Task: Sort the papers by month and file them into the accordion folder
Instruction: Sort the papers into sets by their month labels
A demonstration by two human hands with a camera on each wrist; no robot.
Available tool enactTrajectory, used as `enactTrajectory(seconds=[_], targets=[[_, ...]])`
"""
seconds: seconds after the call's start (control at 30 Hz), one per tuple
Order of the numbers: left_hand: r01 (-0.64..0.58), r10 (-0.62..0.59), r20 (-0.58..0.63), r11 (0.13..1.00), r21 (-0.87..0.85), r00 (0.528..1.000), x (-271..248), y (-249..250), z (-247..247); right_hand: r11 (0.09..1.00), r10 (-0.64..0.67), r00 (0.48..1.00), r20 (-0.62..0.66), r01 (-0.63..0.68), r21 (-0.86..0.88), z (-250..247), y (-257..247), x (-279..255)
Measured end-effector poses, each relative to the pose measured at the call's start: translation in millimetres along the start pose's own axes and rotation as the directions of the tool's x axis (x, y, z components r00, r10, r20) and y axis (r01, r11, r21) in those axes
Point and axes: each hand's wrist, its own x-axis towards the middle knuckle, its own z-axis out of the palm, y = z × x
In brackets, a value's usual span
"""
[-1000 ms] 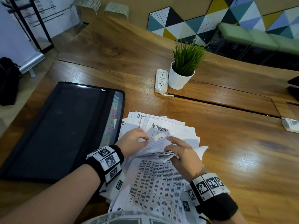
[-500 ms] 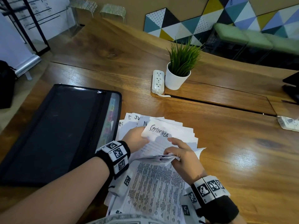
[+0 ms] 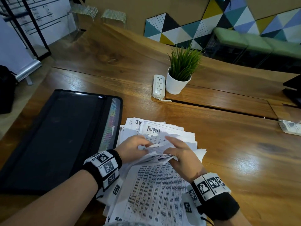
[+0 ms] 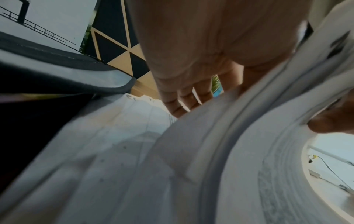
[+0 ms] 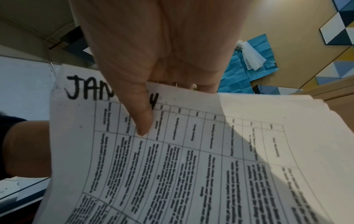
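A fanned stack of printed papers [image 3: 175, 133] lies on the wooden table [image 3: 228, 152], with handwritten month names at the sheets' tops. The exposed sheet reads August [image 3: 154, 130]. My left hand [image 3: 143, 145] pinches the near edge of lifted sheets, fingers curled. My right hand [image 3: 171, 149] grips a bundle of sheets folded back toward me. In the right wrist view my thumb [image 5: 141, 118] presses a sheet marked January [image 5: 191, 151]. The black accordion folder [image 3: 57, 136] lies flat to the left of the papers, coloured tabs [image 3: 112, 118] showing along its right edge.
A white potted plant [image 3: 179, 79] and a white power strip [image 3: 158, 86] stand behind the papers, beside a long slot in the table. A second white strip [image 3: 290, 127] and a dark object [image 3: 293, 90] sit at the right edge.
Sheets have been flipped toward me: the exposed top sheet read November, then September, and now reads August. Both hands stay at the stack's near edge.
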Motion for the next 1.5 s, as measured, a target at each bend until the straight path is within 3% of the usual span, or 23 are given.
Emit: enactTrajectory(seconds=[0.1, 0.2, 0.47, 0.6, 0.73, 0.93, 1.3, 1.5], targets=[[0.034, -0.038, -0.023, 0.988, -0.148, 0.999, 1, 1, -4, 1.0, 0.017, 0.999, 0.049, -0.017, 0.002, -3, 0, 1], [0.159, -0.213, -0.126, 0.927, -0.341, 0.969, -1, -5, -5, 0.999, 0.035, 0.999, 0.027, -0.035, 0.019, -2, 0, -2], [0.232, -0.334, -0.181, 0.873, -0.429, 0.925, 11, -18, 5, 0.991, 0.027, 0.998, -0.061, -0.018, 0.131, 2, 3, -11], [0.21, -0.293, -0.262, 0.93, -0.302, 0.92, 13, -32, 1, 0.989, 0.035, 0.999, -0.013, -0.033, 0.144, -3, 3, -8], [0.171, -0.273, -0.327, 0.936, -0.306, 0.905, 9, -36, -8, 0.989, 0.026, 1.0, 0.001, -0.025, 0.149, -4, 3, -4], [0.106, -0.206, -0.208, 0.905, -0.411, 0.956, 6, -27, -8, 0.993, -0.001, 1.0, -0.018, 0.003, 0.115, -1, -1, 1], [0.082, -0.205, -0.189, 0.854, -0.513, 0.96, 6, -23, -2, 0.998, -0.014, 0.996, 0.085, 0.009, 0.059, -9, 6, 14], [0.071, -0.224, -0.212, 0.827, -0.557, 0.951, 9, -33, -1, 0.997, -0.056, 0.998, -0.013, 0.057, 0.05, -3, 12, 7]])
